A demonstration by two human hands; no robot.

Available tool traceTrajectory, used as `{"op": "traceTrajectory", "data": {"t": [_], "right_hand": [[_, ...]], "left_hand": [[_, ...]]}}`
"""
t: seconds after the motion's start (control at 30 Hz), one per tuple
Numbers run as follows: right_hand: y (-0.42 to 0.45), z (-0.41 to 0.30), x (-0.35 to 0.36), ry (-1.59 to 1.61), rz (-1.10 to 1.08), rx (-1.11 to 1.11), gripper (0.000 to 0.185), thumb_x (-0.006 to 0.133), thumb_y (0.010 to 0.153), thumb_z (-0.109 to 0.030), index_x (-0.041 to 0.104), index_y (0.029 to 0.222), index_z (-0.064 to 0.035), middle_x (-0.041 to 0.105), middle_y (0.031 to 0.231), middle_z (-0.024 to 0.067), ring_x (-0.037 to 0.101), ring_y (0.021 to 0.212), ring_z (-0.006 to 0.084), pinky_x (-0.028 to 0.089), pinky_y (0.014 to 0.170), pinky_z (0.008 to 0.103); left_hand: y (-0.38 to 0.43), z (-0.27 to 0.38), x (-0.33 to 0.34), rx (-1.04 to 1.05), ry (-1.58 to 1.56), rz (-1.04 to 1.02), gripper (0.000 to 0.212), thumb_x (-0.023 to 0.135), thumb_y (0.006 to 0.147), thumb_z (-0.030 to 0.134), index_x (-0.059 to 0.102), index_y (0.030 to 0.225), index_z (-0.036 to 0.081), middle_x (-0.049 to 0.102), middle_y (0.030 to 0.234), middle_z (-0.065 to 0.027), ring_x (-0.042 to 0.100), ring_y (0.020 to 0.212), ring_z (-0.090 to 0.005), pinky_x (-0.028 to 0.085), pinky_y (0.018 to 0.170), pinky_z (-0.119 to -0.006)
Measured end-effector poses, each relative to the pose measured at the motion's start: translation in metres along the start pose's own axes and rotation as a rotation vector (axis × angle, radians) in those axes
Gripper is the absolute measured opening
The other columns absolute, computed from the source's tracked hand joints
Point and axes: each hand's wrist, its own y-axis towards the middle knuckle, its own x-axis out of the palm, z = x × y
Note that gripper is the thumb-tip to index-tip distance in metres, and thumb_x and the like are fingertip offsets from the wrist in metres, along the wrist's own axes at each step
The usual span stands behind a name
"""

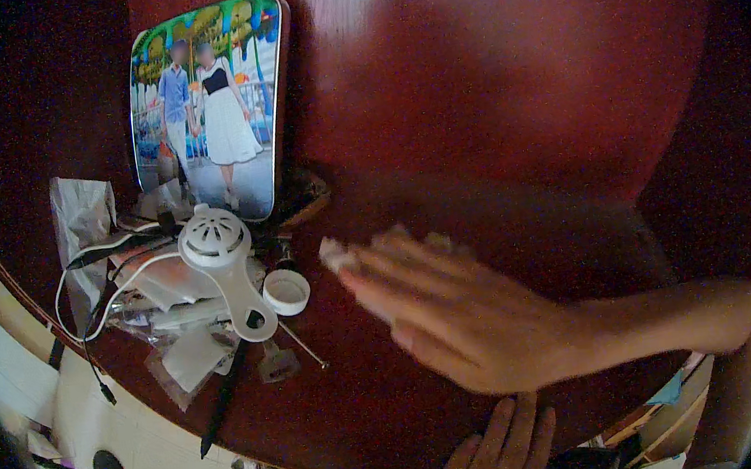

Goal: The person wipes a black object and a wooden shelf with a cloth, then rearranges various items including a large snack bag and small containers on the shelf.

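My right hand (473, 313) reaches in from the right and lies palm down, low over the dark red wooden table (393, 397). Its fingers are slightly blurred. Crumpled white material, seemingly a tissue (334, 254), shows past the fingertips, and most of it is hidden under the hand. My left hand (498, 452) is at the table's near edge, fingers a little apart, with nothing visible in it. Left of the right hand lie a white plastic egg separator (218, 241) with slots and a holed handle, and a round white cap (287, 292).
A framed photo (212, 114) of two people stands at the back left. Around the separator are clear plastic bags (190, 364), a white cable (66, 294), a black pen (219, 416) and a thin metal rod (305, 346). The near table edge curves above a pale floor (158, 456).
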Motion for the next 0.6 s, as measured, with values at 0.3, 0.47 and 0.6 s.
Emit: {"op": "traceTrajectory", "data": {"t": [0.3,0.47,0.6], "right_hand": [[0.034,0.037,0.019,-0.237,0.24,0.144,0.043,0.033,0.078,-0.021,0.031,0.112,0.0048,0.035,0.115,0.0198,0.033,0.105,0.0339,0.026,0.087,0.0423],[0.048,0.047,0.02,-0.144,0.206,0.268,0.045,0.029,0.08,-0.025,0.028,0.116,0.0026,0.029,0.121,0.0177,0.027,0.11,0.0316,0.022,0.091,0.0395],[0.045,0.041,0.017,-0.184,0.18,0.284,0.044,0.027,0.081,-0.023,0.026,0.117,0.0032,0.024,0.123,0.0184,0.023,0.114,0.0309,0.019,0.094,0.0364]], "left_hand": [[0.011,0.005,-0.028,-0.073,-0.164,-0.295,0.058,0.028,0.074,0.05,0.034,0.117,0.013,0.034,0.12,-0.01,0.035,0.109,-0.0222,0.028,0.09,-0.033],[0.009,0.0,-0.027,-0.228,-0.048,-0.179,0.067,0.024,0.072,0.056,0.024,0.123,0.012,0.026,0.125,-0.0109,0.027,0.115,-0.0227,0.023,0.094,-0.032],[0.014,0.0,-0.025,-0.253,-0.214,-0.12,0.048,0.031,0.078,0.035,0.035,0.116,0.005,0.037,0.117,-0.0158,0.037,0.107,-0.0255,0.029,0.088,-0.033]]}}
